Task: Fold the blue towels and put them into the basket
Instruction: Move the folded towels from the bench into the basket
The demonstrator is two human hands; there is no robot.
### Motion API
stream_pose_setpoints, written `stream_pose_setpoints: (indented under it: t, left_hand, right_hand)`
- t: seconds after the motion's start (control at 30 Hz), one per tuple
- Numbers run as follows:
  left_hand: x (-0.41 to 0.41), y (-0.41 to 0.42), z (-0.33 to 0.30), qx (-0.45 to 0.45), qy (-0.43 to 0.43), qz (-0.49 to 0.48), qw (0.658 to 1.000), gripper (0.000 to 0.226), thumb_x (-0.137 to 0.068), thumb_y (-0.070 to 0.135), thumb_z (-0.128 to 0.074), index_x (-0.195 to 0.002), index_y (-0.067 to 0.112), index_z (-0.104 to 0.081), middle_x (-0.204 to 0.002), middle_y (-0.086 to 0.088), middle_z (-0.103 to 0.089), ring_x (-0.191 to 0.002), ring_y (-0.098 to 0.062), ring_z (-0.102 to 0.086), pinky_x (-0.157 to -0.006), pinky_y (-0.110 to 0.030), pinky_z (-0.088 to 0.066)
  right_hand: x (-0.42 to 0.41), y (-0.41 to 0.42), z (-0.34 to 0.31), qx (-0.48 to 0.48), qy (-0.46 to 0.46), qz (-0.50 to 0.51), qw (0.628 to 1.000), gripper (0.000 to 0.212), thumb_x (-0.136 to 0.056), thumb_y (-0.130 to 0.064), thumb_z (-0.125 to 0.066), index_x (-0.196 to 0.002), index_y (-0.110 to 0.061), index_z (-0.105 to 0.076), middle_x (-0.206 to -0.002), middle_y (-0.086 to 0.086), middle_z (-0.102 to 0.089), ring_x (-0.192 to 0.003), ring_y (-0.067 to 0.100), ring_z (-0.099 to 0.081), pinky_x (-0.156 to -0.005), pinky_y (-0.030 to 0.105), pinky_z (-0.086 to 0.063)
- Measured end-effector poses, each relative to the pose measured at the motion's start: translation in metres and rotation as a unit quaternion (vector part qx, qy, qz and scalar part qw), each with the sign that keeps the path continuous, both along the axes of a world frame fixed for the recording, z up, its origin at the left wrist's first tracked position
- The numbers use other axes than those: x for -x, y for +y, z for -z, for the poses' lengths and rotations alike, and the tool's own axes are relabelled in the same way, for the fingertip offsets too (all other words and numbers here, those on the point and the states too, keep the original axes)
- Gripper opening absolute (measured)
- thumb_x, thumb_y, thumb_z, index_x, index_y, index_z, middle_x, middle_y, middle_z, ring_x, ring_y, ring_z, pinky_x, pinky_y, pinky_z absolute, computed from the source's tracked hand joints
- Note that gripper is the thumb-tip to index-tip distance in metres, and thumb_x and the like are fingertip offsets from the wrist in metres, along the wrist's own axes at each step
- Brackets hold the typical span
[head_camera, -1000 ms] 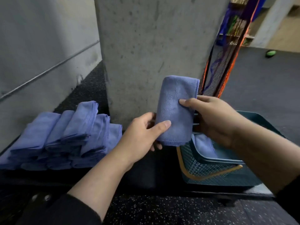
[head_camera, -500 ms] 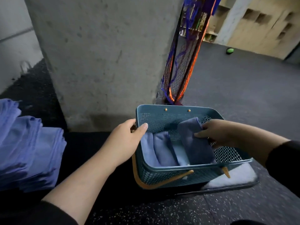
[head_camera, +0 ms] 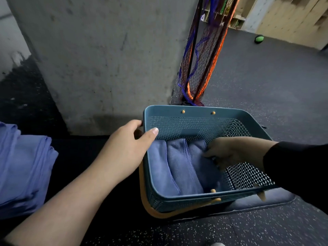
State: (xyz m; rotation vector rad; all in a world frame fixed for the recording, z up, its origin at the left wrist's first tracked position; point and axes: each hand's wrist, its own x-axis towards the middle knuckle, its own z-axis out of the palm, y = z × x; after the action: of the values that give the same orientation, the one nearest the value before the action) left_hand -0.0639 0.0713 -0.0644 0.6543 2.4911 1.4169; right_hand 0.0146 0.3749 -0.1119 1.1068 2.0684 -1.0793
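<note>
A teal perforated basket point(head_camera: 195, 110) with an orange handle stands on the dark floor at centre right. Three folded blue towels lie side by side inside it. My left hand point(head_camera: 124, 151) grips the basket's left rim, thumb over the inside of the wall. My right hand point(head_camera: 229, 153) is down inside the basket and holds the rightmost folded towel point(head_camera: 200, 157) by its edge, fingers curled on it. A stack of folded blue towels point(head_camera: 23, 167) lies on the floor at the far left.
A grey concrete pillar point(head_camera: 106, 55) rises just behind the basket. A net with orange and purple cords point(head_camera: 200, 68) hangs beside it. A green ball point(head_camera: 259, 39) lies far off on the speckled floor. A pale mat point(head_camera: 276, 197) shows under the basket.
My right hand carried the folded towel from in front of the pillar down into the basket and laid it beside the other two. My left hand took hold of the basket's rim.
</note>
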Motion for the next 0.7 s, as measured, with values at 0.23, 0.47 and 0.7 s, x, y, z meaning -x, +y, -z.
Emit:
stream_pose_setpoints:
  t: [0.23, 0.47, 0.7]
  left_hand:
    - [0.001, 0.002, -0.002, 0.003, -0.002, -0.007, 1.0, 0.038, -0.092, 0.056, -0.055, -0.112, 0.025, -0.067, -0.104, 0.015, -0.071, -0.1, -0.008, -0.066, -0.093, -0.04, -0.052]
    - [-0.004, -0.008, -0.01, 0.014, -0.002, -0.011, 1.0, 0.037, -0.098, 0.051, -0.049, -0.118, 0.026, -0.069, -0.105, 0.014, -0.071, -0.099, -0.007, -0.064, -0.08, -0.028, -0.049]
    - [0.0, -0.055, -0.02, 0.026, 0.027, -0.06, 0.998, 0.02, -0.1, 0.038, -0.053, -0.113, 0.031, -0.067, -0.093, 0.013, -0.069, -0.086, -0.006, -0.065, -0.073, -0.026, -0.048]
  right_hand:
    - [0.001, -0.004, -0.012, -0.094, -0.013, -0.076, 0.993, 0.033, -0.098, -0.033, -0.063, -0.101, 0.0, -0.063, -0.076, 0.012, -0.062, -0.057, 0.022, -0.06, -0.045, 0.027, -0.053]
    - [0.006, -0.033, -0.09, -0.283, 0.038, -0.256, 0.923, 0.037, -0.102, -0.031, -0.055, -0.087, -0.002, -0.072, -0.07, 0.003, -0.074, -0.062, 0.027, -0.072, -0.064, 0.033, -0.061]
    - [0.013, -0.134, -0.177, -0.269, 0.392, -0.187, 0.86, 0.039, -0.099, -0.029, -0.058, -0.066, -0.01, -0.064, -0.056, 0.005, -0.067, -0.047, 0.019, -0.066, -0.052, 0.024, -0.051]
